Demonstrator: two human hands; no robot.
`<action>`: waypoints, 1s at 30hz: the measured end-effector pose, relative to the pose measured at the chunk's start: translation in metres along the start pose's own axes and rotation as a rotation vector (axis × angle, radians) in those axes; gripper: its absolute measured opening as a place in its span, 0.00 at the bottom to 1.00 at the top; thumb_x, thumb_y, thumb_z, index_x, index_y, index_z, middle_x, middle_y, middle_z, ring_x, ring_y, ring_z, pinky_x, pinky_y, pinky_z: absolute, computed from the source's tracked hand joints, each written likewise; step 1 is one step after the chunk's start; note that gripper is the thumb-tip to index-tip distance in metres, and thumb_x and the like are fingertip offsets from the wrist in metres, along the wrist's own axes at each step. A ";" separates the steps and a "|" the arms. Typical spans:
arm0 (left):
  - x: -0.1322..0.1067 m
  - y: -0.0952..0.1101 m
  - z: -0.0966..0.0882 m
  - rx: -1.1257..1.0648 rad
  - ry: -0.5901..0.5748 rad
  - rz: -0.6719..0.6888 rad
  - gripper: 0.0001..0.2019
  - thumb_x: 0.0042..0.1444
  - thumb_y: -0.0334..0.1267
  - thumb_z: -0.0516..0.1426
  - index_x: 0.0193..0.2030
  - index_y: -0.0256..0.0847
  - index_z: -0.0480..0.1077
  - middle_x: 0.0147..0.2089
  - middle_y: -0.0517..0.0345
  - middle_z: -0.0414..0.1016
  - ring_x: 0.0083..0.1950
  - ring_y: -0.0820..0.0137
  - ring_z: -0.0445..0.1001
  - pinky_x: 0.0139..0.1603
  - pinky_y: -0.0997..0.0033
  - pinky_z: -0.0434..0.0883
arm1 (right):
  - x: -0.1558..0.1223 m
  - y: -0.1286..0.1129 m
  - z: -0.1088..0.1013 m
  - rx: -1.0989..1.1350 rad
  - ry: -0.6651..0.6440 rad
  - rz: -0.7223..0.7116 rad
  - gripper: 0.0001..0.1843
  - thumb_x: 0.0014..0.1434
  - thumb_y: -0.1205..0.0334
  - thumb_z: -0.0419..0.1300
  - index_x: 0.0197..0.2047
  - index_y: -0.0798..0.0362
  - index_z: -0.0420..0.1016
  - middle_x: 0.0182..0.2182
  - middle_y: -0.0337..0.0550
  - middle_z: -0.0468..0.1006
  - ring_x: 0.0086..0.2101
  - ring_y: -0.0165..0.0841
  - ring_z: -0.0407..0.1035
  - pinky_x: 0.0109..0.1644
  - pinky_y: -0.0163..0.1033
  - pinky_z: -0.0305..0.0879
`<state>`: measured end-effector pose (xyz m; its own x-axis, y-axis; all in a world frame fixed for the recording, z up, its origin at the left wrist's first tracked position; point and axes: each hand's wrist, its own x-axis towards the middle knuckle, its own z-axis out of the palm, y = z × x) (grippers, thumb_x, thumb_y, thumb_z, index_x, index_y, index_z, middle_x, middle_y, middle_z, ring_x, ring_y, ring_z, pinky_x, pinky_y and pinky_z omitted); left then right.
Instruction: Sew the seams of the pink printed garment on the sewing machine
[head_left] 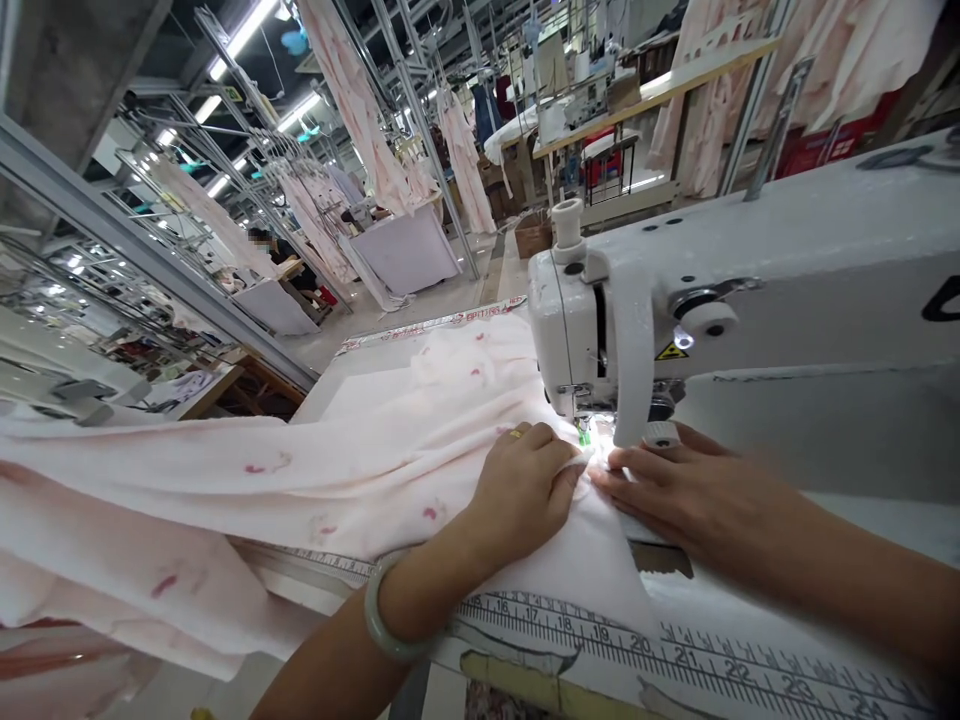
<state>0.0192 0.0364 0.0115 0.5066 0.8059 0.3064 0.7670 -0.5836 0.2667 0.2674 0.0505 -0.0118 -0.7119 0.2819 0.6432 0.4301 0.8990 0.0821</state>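
A pale pink fabric (315, 470) with small red marks lies spread over the sewing table and trails off to the left. My left hand (521, 490), with a ring and a jade bangle at the wrist, rests on the fabric with its fingers curled, pinching the cloth edge just before the needle. My right hand (675, 490) lies flat on the fabric right of the presser foot, fingers stretched toward the needle. The white sewing machine (750, 290) stands over both hands, its lit needle area (592, 435) between my fingertips.
A printed ruler scale (675, 650) runs along the table's front edge. Pink garments (360, 110) hang from overhead racks behind. Other work tables (409, 250) and a seated person (281, 255) are in the background left. A wooden shelf (660, 90) stands far right.
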 end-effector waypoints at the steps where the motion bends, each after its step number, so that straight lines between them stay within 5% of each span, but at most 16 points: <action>1: 0.000 0.000 0.000 0.007 -0.002 0.001 0.08 0.74 0.33 0.58 0.45 0.41 0.80 0.45 0.51 0.83 0.47 0.59 0.81 0.51 0.57 0.77 | 0.000 0.000 0.000 -0.003 0.001 -0.001 0.23 0.79 0.77 0.44 0.53 0.49 0.78 0.42 0.39 0.85 0.39 0.36 0.76 0.58 0.47 0.61; 9: -0.004 0.003 -0.002 0.049 -0.002 -0.018 0.07 0.74 0.34 0.60 0.44 0.42 0.80 0.47 0.53 0.85 0.48 0.59 0.83 0.50 0.58 0.76 | 0.011 -0.001 -0.003 -0.006 0.017 0.021 0.35 0.88 0.65 0.33 0.45 0.50 0.82 0.37 0.41 0.84 0.35 0.37 0.74 0.58 0.49 0.59; 15: -0.004 0.009 0.003 0.107 -0.017 -0.015 0.05 0.71 0.39 0.64 0.44 0.42 0.79 0.46 0.52 0.84 0.48 0.56 0.82 0.49 0.56 0.77 | 0.006 0.000 -0.003 0.101 0.007 0.040 0.28 0.86 0.68 0.40 0.46 0.48 0.81 0.37 0.37 0.83 0.36 0.36 0.74 0.54 0.46 0.59; 20: -0.004 0.012 0.008 0.186 -0.041 -0.035 0.08 0.67 0.32 0.65 0.51 0.40 0.77 0.49 0.51 0.83 0.51 0.56 0.80 0.51 0.56 0.77 | 0.000 0.001 0.000 0.094 -0.032 0.027 0.22 0.81 0.75 0.44 0.45 0.49 0.77 0.36 0.36 0.79 0.34 0.36 0.71 0.52 0.45 0.59; 27: -0.012 0.010 0.008 0.386 0.009 0.265 0.08 0.75 0.28 0.58 0.44 0.40 0.77 0.43 0.53 0.79 0.45 0.61 0.76 0.48 0.60 0.73 | -0.002 0.001 0.003 0.123 -0.027 0.033 0.20 0.78 0.77 0.47 0.46 0.50 0.78 0.39 0.39 0.82 0.39 0.38 0.73 0.55 0.46 0.59; 30: -0.012 0.010 0.006 0.426 -0.020 0.321 0.09 0.76 0.26 0.56 0.46 0.39 0.78 0.48 0.51 0.81 0.49 0.61 0.77 0.52 0.60 0.72 | -0.003 0.001 0.004 0.108 -0.025 0.021 0.20 0.79 0.76 0.48 0.46 0.51 0.79 0.39 0.40 0.82 0.39 0.38 0.74 0.55 0.46 0.59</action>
<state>0.0230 0.0213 0.0052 0.7460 0.5980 0.2931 0.6623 -0.7118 -0.2337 0.2681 0.0518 -0.0169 -0.7172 0.3084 0.6249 0.3840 0.9232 -0.0150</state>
